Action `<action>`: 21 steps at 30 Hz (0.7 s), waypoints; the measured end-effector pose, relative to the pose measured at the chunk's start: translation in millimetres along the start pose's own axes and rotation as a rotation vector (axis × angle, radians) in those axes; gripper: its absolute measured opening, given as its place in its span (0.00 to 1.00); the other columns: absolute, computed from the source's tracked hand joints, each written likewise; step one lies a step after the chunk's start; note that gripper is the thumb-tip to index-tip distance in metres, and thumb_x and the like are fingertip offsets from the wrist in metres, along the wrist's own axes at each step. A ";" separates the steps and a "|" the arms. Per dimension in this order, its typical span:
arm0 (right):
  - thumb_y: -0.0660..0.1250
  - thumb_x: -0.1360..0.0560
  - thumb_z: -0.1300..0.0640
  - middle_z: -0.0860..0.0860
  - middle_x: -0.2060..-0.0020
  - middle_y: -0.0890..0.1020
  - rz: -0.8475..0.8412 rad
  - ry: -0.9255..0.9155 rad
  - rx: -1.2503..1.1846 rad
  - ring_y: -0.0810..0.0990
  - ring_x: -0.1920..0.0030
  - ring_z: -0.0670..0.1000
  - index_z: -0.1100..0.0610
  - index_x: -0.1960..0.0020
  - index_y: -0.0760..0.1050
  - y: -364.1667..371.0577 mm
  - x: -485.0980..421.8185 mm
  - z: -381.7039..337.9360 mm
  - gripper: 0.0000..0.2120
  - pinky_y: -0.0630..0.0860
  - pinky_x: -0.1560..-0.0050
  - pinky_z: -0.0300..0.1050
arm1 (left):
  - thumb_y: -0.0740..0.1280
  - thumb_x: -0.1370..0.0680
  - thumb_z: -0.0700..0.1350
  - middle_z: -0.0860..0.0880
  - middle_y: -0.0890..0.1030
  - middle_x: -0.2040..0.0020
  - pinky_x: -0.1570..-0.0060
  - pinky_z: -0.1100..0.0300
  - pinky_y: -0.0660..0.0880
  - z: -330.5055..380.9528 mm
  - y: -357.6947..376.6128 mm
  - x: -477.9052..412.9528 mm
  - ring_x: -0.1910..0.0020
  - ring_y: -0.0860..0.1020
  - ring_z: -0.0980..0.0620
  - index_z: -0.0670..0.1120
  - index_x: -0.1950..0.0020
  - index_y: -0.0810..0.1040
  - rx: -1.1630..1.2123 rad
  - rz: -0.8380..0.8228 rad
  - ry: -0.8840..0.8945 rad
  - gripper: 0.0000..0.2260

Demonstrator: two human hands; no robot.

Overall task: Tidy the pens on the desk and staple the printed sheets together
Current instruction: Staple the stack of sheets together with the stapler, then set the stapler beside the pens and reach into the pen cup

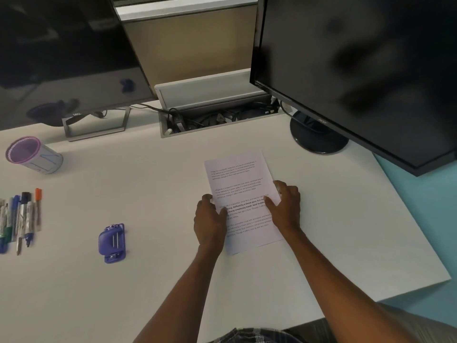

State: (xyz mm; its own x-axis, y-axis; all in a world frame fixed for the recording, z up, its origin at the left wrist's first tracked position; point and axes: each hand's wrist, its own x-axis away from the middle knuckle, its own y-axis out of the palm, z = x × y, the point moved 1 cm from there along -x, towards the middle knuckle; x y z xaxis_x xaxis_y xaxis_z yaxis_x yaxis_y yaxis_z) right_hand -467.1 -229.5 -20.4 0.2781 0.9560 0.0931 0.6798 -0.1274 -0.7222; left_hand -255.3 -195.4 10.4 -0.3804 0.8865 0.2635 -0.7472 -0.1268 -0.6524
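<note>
The printed sheets (238, 179) lie as one stack on the white desk, slightly right of centre, tilted. My left hand (209, 219) grips the stack's left edge and my right hand (286, 206) grips its right edge. A blue stapler (112, 242) lies on the desk well to the left of my hands. Several pens and markers (21, 219) lie side by side at the far left edge. A purple-rimmed pen cup (32, 154) stands behind them with nothing visible inside.
Two dark monitors stand at the back, a left monitor (61, 58) and a right monitor (358, 70) with a round base (319, 137). An open cable tray (217, 117) sits between them. The desk edge (420, 243) runs diagonally on the right.
</note>
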 end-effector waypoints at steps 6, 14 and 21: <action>0.76 0.26 0.54 0.57 0.38 0.74 -0.010 0.010 0.001 0.74 0.39 0.56 0.54 0.30 0.74 2.3 -3.3 4.5 0.26 0.78 0.41 0.52 | 0.72 0.21 0.48 0.47 0.79 0.41 0.48 0.49 0.78 0.6 -3.2 1.2 0.46 0.80 0.45 0.46 0.32 0.73 -0.086 -0.014 0.028 0.20; 0.74 0.24 0.50 0.57 0.40 0.75 -0.025 -0.037 0.075 0.75 0.40 0.57 0.54 0.28 0.72 2.2 -4.5 9.2 0.27 0.80 0.42 0.54 | 0.71 0.20 0.50 0.46 0.79 0.41 0.45 0.46 0.79 -3.0 -2.9 3.8 0.45 0.80 0.44 0.48 0.29 0.72 -0.060 -0.025 0.067 0.21; 0.72 0.23 0.49 0.58 0.38 0.75 -0.042 -0.059 0.103 0.74 0.38 0.58 0.55 0.27 0.72 -1.6 -1.7 6.6 0.26 0.76 0.40 0.52 | 0.71 0.20 0.49 0.46 0.78 0.41 0.44 0.46 0.79 -6.1 -2.3 5.1 0.46 0.79 0.45 0.47 0.28 0.72 -0.058 -0.038 0.082 0.22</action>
State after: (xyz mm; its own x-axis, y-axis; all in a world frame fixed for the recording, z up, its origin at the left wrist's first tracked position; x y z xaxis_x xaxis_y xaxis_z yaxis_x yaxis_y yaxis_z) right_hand -473.2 -229.2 -23.9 0.2086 0.9742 0.0862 0.6157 -0.0623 -0.7855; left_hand -252.2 -187.8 8.9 -0.3044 0.9241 0.2311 -0.7266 -0.0684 -0.6837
